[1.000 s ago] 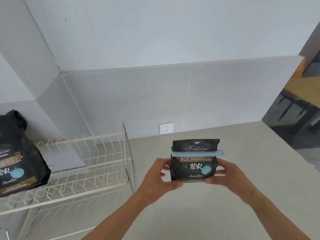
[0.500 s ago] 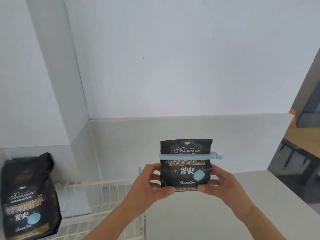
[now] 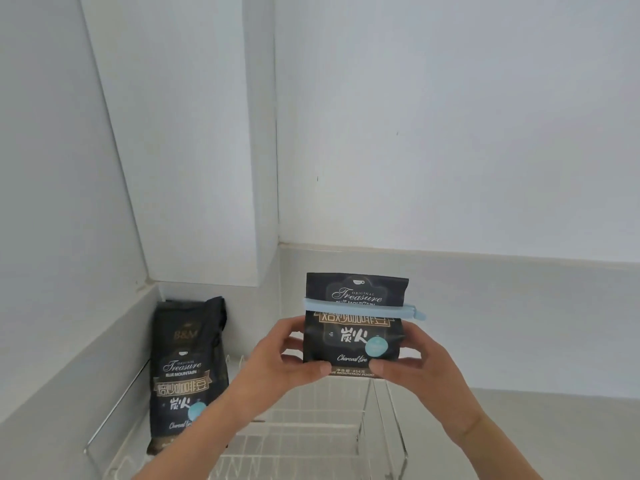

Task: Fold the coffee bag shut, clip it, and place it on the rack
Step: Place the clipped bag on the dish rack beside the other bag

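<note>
I hold a black coffee bag (image 3: 355,336) upright in the air, its top folded over and pinned by a long light-blue clip (image 3: 363,311) across its width. My left hand (image 3: 287,358) grips its lower left edge, thumb on the front. Gripping the lower right edge is my right hand (image 3: 415,365). The bag hangs above the right part of the white wire rack (image 3: 311,434), which lies below and in front of me.
A taller black coffee bag (image 3: 187,375) of the same brand stands upright at the rack's left end, in the wall corner. Grey walls close in at left and behind. The grey counter (image 3: 554,434) extends to the right of the rack.
The view has swung left and upward toward the corner. Both hands carried the clipped bag left, from over the counter to above the rack. The standing bag now appears nearer the middle.
</note>
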A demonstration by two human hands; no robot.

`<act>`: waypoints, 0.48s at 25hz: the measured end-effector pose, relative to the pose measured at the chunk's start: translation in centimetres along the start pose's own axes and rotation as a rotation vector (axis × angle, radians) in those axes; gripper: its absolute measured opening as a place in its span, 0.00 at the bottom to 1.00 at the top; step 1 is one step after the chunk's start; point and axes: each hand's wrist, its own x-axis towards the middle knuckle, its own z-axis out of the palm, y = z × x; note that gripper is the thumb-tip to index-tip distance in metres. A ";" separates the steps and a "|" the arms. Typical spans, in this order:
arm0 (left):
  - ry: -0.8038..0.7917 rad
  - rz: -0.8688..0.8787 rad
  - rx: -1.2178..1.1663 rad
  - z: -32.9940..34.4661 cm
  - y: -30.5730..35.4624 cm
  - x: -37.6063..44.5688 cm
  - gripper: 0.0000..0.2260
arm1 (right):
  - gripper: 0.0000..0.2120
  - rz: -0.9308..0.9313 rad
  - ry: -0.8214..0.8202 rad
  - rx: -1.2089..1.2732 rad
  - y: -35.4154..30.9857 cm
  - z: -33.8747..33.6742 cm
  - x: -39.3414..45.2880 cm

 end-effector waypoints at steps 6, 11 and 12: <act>-0.014 -0.051 0.095 -6.5 -2.5 -0.7 0.28 | 0.26 0.064 -0.055 0.021 1.0 6.6 2.0; -0.068 -0.143 0.210 -8.1 -6.1 -1.4 0.31 | 0.27 0.158 -0.104 0.005 4.0 9.0 2.1; -0.084 -0.151 0.262 -8.1 -6.8 -1.5 0.32 | 0.28 0.172 -0.115 -0.005 4.6 9.2 1.9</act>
